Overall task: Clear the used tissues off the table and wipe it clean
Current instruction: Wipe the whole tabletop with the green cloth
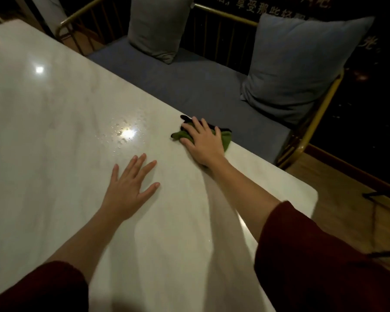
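Surface (54,136) of pale, glossy stone fills the near and left part of the view, running away to the upper left with a rounded corner at the right; closest to the camera two dark red sleeves (313,266) frame it, bare forearms reaching forward from them; the left hand (128,190) lies flat on the surface, palm down, fingers straight and spread apart, holding nothing; just beyond its fingertips a patch of water droplets (124,131) glints under a bright reflected light; farther out and to the right, the right hand (203,143) presses palm down on a green cloth (226,138), fingers extended and slightly spread over it rather than curled round it; the cloth is crumpled, with a darker part showing past the fingertips, and it sits right at the far long edge of the surface; beyond that edge stands a bench with a grey-blue seat pad (189,82) and a gold metal frame (313,122); two grey cushions lean against its back rail, one upright at the left (158,25) and a larger one at the right (302,64); wooden floor (347,199) shows to the right.
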